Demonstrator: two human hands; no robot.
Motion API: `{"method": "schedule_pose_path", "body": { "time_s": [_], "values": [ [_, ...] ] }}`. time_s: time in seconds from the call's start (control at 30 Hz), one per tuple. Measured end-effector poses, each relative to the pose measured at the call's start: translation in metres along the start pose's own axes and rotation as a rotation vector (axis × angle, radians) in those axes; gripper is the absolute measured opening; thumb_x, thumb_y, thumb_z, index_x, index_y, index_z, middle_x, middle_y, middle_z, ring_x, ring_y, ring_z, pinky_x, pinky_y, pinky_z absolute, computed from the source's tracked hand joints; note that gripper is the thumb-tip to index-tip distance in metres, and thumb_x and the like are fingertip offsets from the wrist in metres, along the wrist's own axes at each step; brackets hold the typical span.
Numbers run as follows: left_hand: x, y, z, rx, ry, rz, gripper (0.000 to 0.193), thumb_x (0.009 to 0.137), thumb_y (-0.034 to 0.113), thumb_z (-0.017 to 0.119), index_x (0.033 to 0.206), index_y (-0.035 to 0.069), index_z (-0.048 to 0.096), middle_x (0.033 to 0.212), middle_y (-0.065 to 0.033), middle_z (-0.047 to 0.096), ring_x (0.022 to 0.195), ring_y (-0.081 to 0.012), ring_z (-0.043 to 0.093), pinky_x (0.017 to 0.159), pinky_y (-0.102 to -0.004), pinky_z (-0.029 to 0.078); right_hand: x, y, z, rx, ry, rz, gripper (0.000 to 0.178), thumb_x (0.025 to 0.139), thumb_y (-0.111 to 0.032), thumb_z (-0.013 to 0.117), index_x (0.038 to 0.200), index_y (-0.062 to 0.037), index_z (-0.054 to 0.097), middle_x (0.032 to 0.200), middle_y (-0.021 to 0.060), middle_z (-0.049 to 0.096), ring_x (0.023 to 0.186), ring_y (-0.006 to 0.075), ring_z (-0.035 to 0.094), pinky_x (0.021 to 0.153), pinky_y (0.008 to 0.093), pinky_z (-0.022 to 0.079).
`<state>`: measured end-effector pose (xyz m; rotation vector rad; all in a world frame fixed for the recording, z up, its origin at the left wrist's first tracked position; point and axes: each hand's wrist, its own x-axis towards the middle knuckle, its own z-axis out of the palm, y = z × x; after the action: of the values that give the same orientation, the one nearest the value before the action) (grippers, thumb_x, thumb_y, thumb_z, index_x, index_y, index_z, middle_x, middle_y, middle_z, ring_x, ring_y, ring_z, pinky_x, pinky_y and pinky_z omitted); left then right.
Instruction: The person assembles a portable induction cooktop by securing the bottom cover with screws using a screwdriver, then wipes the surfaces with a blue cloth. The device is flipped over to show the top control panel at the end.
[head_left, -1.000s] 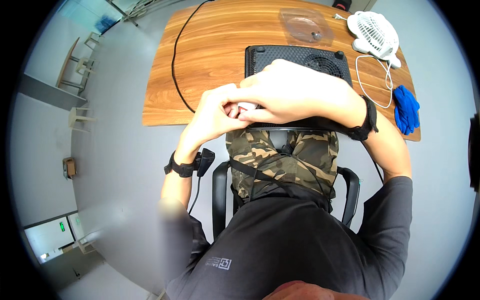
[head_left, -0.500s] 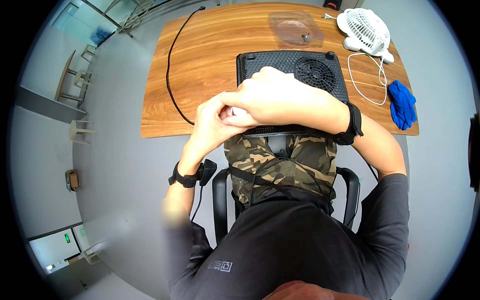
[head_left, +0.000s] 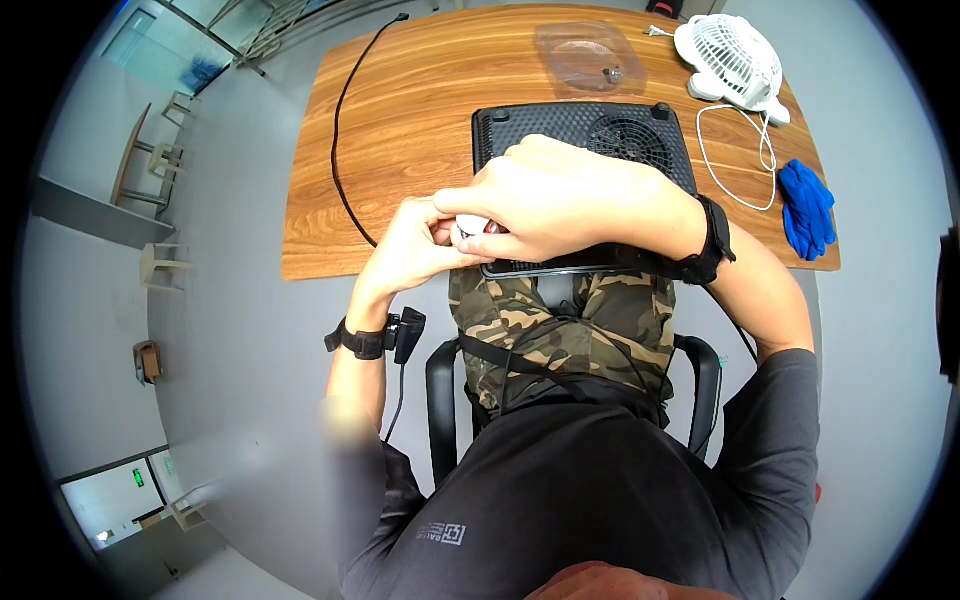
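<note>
Over the near-left part of a black flat appliance (head_left: 545, 122) with a round fan grille, my two hands meet. My right hand (head_left: 530, 200) reaches across from the right and is closed around a small white object with a red and dark detail (head_left: 474, 225), partly covered by the fingers. Against its left end, the fingers of my left hand (head_left: 415, 243) are curled. How far the left fingers grip that object is hard to make out. The appliance lies with its grille and corner feet facing up, and my right forearm covers much of it.
A black cable (head_left: 337, 150) runs along the left of the wooden table (head_left: 430, 90). At the back lies a clear plastic piece (head_left: 580, 60) with a small metal bit on it. A white fan (head_left: 735, 65) with its cord and blue gloves (head_left: 806, 210) lie on the right.
My left hand has shifted slightly left and its wrist has turned. More of the white object, with its red detail, now shows between the hands.
</note>
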<state>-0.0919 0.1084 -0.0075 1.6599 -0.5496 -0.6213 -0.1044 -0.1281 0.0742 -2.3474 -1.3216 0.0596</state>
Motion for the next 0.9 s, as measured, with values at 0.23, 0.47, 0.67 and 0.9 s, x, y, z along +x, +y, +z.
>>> {"method": "schedule_pose_path", "body": {
  "time_s": [0.23,0.47,0.67,0.9],
  "values": [
    [0.004,-0.003,0.014,0.209,0.189,0.284,0.036,0.076,0.006,0.089,0.107,0.0,0.073,0.084,0.0037,0.066,0.073,-0.0035,0.054,0.066,-0.0231,0.047,0.016,-0.001,0.013,-0.202,0.138,0.023,0.032,0.09,-0.037,0.067,0.08,-0.0074,0.076,0.063,0.0149,0.069,0.06,0.0323,0.07,0.056,0.0422,0.055],
    [-0.005,0.0,-0.005,0.382,0.164,0.098,0.036,0.073,0.007,0.092,0.104,0.001,0.074,0.079,0.0056,0.063,0.07,-0.0007,0.052,0.061,-0.0209,0.044,0.01,-0.002,0.005,-0.249,0.123,-0.066,0.032,0.095,-0.039,0.067,0.096,-0.0069,0.069,0.069,0.0134,0.07,0.064,0.0331,0.071,0.059,0.0421,0.055],
    [-0.004,-0.013,-0.006,-0.097,0.068,0.057,0.032,0.081,-0.001,0.085,0.11,-0.004,0.072,0.081,0.0058,0.063,0.071,0.0006,0.052,0.062,-0.0185,0.043,0.011,-0.007,-0.002,-0.197,0.048,-0.054,0.029,0.099,-0.035,0.064,0.105,-0.0063,0.065,0.073,0.0133,0.071,0.069,0.0348,0.072,0.063,0.0431,0.056],
    [-0.004,-0.013,0.011,0.102,0.218,0.238,0.031,0.08,0.0,0.086,0.107,-0.004,0.071,0.093,-0.0015,0.069,0.08,-0.0071,0.063,0.071,-0.0239,0.053,0.021,-0.006,0.007,-0.287,0.084,0.009,0.032,0.091,-0.035,0.069,0.079,-0.0046,0.073,0.068,0.0146,0.071,0.061,0.031,0.072,0.056,0.0404,0.055]
  ]
}}
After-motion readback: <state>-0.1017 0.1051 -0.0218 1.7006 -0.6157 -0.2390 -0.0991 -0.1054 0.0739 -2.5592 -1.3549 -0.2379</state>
